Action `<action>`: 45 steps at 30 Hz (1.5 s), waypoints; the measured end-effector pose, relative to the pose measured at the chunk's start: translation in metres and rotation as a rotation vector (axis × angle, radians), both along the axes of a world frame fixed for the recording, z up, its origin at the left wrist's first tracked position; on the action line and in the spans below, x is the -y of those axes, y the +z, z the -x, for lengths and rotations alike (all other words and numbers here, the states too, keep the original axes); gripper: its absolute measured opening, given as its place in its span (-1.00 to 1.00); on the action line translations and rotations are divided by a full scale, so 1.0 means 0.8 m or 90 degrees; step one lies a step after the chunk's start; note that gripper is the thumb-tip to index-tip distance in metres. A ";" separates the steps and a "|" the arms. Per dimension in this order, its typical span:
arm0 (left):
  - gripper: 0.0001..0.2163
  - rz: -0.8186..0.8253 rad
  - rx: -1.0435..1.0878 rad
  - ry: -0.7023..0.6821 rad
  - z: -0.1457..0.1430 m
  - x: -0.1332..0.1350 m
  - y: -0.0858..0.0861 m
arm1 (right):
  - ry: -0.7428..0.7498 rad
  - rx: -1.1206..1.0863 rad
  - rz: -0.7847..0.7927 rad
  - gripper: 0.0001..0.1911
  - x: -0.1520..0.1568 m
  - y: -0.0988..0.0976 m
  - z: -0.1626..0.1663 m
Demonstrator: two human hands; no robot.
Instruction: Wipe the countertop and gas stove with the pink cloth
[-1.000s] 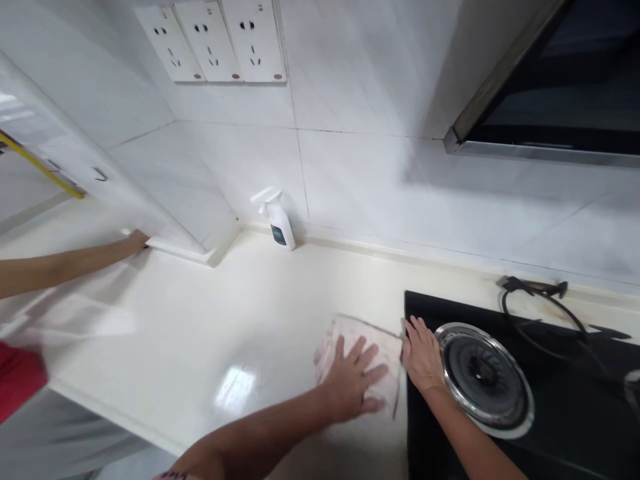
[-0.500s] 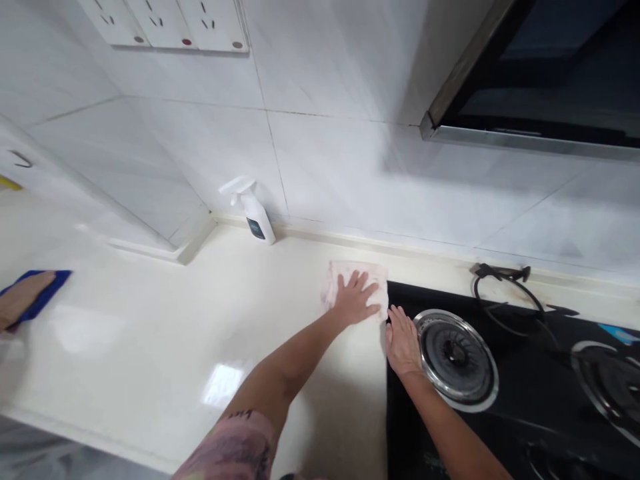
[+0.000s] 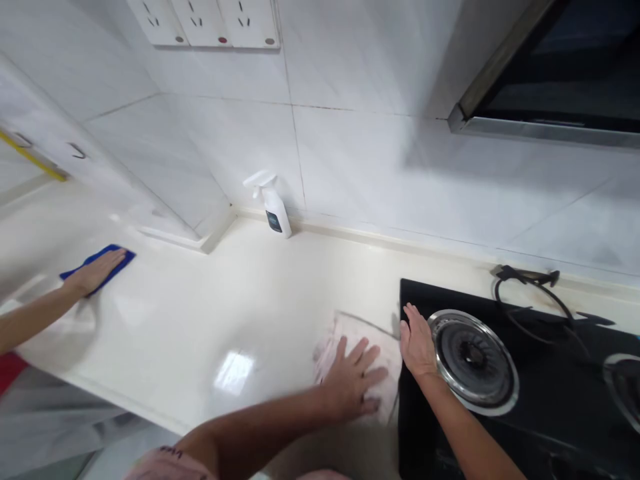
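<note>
A pale pink rectangular cloth [image 3: 385, 347] is laid on the glossy cream counter [image 3: 210, 293], just left of the flat black cooktop [image 3: 555, 407]. It is pressed down under the left hand [image 3: 353, 380], whose grip is opened wide: the fingers are splayed, and the cloth is covered by the palm rather than pinched. The right hand [image 3: 419, 340] is placed at the cooktop's left edge, beside a round burner with a shiny silver ring [image 3: 473, 360]. Its fingers are stretched out close together, and nothing is seen to be held in that grip; whether the cloth is touched by it cannot be told.

Behind the hands, a white plastic spray bottle with a dark label [image 3: 277, 213] is stood upright near the pale grey tiled wall [image 3: 365, 160]. Three white socket plates [image 3: 247, 23] are mounted above it. At the back of the cooktop, a looped black cable [image 3: 511, 272] is laid partly over its rear edge. Well apart, at the far left, a blue cloth [image 3: 120, 263] is pressed to the counter by a co-worker's hand [image 3: 97, 272].
</note>
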State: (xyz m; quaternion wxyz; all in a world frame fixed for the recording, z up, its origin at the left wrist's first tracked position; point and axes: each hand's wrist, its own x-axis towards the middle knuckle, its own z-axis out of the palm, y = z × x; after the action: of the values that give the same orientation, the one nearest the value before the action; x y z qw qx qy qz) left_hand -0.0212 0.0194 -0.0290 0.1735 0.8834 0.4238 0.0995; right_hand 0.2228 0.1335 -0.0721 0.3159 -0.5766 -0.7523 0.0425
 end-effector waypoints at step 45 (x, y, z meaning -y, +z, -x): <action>-0.21 0.075 -0.170 0.758 0.209 -0.145 0.036 | 0.000 0.202 -0.034 -0.56 -0.001 -0.003 -0.002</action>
State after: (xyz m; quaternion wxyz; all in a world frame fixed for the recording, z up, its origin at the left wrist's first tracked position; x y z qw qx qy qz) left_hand -0.1887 0.1353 0.0000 0.0823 0.4888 0.8674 0.0445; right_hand 0.2241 0.1345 -0.0743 0.2085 -0.5674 -0.7936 -0.0692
